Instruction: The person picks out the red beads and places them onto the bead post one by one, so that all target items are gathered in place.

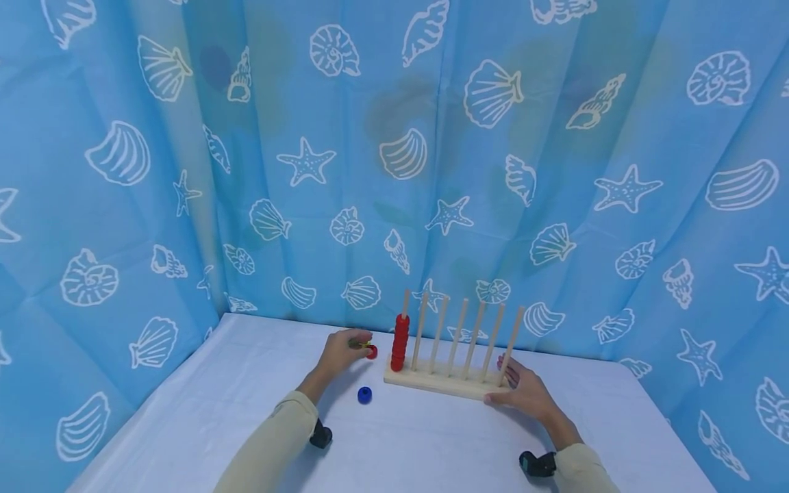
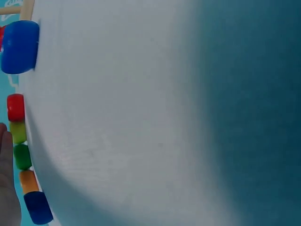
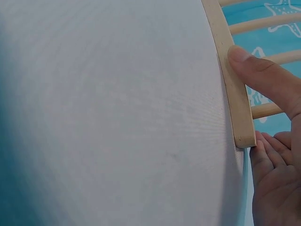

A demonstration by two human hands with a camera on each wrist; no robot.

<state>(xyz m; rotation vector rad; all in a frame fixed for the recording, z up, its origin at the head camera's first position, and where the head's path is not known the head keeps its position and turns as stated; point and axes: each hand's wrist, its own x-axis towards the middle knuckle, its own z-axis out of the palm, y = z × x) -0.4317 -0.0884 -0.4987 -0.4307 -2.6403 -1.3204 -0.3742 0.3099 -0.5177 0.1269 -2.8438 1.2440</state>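
Observation:
My right hand grips the right end of a wooden peg rack, its thumb on the front of the base and the other fingers behind. Several upright pegs stand on the base; red beads fill most of the leftmost one. Left of the rack, my left hand is beside a row of beads. In the left wrist view the row shows a red bead, a yellow-green bead, a green bead, an orange bead and a dark blue bead. That hand's fingers look fairly straight.
A single blue bead sits on the white-covered table in front of the row. Behind the table hangs a blue curtain with white shell and starfish prints. Dark wrist devices are on both forearms.

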